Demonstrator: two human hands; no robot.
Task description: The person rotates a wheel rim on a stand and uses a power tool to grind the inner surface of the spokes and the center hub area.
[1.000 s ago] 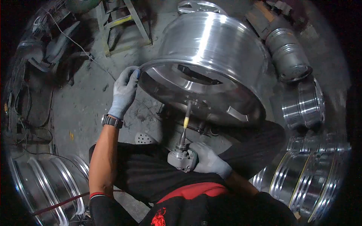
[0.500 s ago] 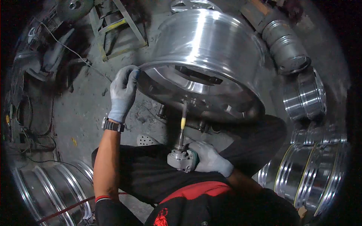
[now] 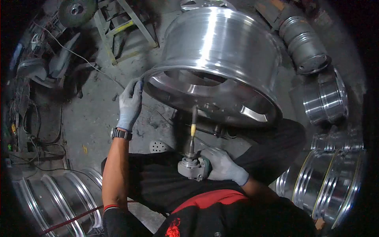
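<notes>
No words or numbers can be read. The red print (image 3: 173, 228) on the dark shirt (image 3: 244, 211), at the near edge, is too coarse to make out, and the face of the watch (image 3: 121, 134) on the left is too small to read.

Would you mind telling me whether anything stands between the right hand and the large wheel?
Yes: the power tool in the right hand, its yellow-banded shaft reaching into the open side of the wheel; nothing else visible stands between.

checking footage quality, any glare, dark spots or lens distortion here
Head view: bright glare streak on the large wheel rim; head view: black corners, with fisheye-like curvature; head view: deep shadow behind the tool shaft.
</notes>
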